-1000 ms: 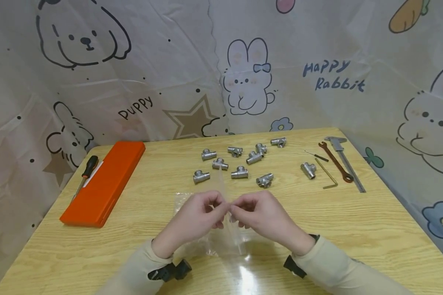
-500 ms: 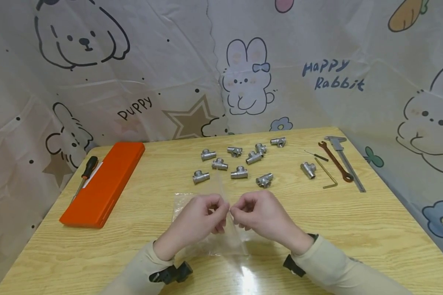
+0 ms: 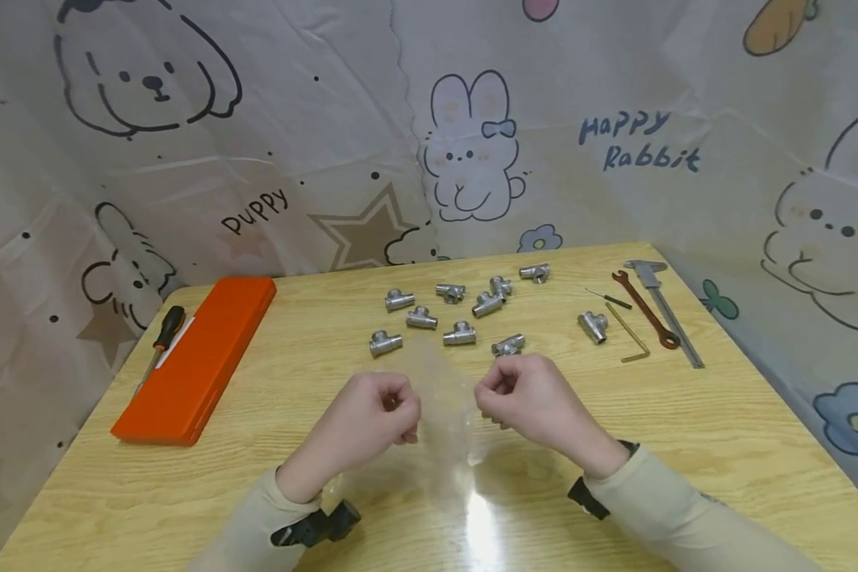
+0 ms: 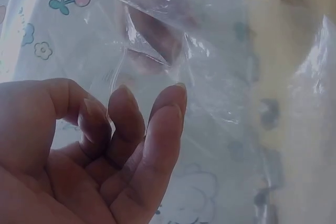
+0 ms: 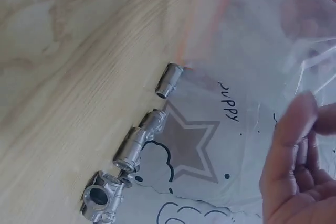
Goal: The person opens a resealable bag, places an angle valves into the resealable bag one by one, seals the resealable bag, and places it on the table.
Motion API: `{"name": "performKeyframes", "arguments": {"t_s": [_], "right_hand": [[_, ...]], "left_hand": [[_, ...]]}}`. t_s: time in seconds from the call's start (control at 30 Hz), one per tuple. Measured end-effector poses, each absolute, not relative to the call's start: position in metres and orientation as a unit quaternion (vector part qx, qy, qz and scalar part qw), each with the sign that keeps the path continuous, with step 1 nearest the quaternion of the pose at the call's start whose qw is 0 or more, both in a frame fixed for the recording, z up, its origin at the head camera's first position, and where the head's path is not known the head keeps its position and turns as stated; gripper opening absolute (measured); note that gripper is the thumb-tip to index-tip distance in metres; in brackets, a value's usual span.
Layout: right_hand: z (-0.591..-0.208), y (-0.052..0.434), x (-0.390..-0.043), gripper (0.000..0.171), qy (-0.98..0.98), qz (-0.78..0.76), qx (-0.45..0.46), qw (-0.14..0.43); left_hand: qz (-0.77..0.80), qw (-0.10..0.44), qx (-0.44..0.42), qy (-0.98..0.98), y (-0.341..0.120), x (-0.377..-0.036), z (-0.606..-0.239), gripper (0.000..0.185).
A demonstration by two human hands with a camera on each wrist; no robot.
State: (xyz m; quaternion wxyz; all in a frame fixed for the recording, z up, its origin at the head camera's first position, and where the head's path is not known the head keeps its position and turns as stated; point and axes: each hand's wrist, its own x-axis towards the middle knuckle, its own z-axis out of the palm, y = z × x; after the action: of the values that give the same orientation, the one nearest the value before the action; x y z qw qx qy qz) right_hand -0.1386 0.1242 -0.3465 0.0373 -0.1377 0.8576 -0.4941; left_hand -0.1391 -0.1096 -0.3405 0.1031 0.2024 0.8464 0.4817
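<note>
A clear plastic bag [image 3: 445, 401] hangs between my two hands above the wooden table [image 3: 722, 429]. My left hand [image 3: 395, 407] pinches its left edge with curled fingers, and my right hand [image 3: 496, 389] pinches the right edge. The hands are a little apart, so the film is stretched between them. In the left wrist view the bag [image 4: 220, 77] is close to my curled fingers [image 4: 157, 124]. In the right wrist view the bag [image 5: 252, 35] hangs over the table and my fingers [image 5: 291, 166] show at the lower right. Several metal tee fittings [image 3: 460, 334] lie just beyond the hands.
An orange case [image 3: 196, 357] and a screwdriver [image 3: 163, 338] lie at the left. At the right are a lone fitting [image 3: 592, 326], a hex key [image 3: 629, 340], a wrench [image 3: 645, 310] and a caliper [image 3: 666, 311]. A cartoon-print sheet [image 3: 472, 143] walls the table.
My hands were almost touching and have drawn apart sideways, spreading the bag between them. The bag has lifted off the table. The view has tilted slightly.
</note>
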Motion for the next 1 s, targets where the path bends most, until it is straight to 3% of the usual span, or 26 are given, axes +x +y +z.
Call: {"name": "performKeyframes", "arguments": {"t_s": [0.07, 0.27, 0.5, 1.0], "right_hand": [[-0.347, 0.123, -0.140, 0.002, 0.853, -0.498, -0.150, 0.045], [-0.348, 0.106, -0.141, 0.018, 0.845, -0.493, -0.204, 0.040], [-0.343, 0.099, -0.141, 0.005, 0.851, -0.470, -0.227, 0.050], [-0.341, 0.137, -0.157, 0.014, 0.881, -0.433, -0.179, 0.067]], "left_hand": [[0.481, 0.102, 0.215, 0.844, -0.110, -0.138, -0.339, 0.026], [0.468, 0.103, 0.261, 0.838, -0.107, -0.134, -0.341, 0.030], [0.449, 0.095, 0.267, 0.847, -0.111, -0.134, -0.339, 0.030], [0.380, 0.052, 0.165, 0.909, -0.158, -0.122, -0.301, 0.031]]}}
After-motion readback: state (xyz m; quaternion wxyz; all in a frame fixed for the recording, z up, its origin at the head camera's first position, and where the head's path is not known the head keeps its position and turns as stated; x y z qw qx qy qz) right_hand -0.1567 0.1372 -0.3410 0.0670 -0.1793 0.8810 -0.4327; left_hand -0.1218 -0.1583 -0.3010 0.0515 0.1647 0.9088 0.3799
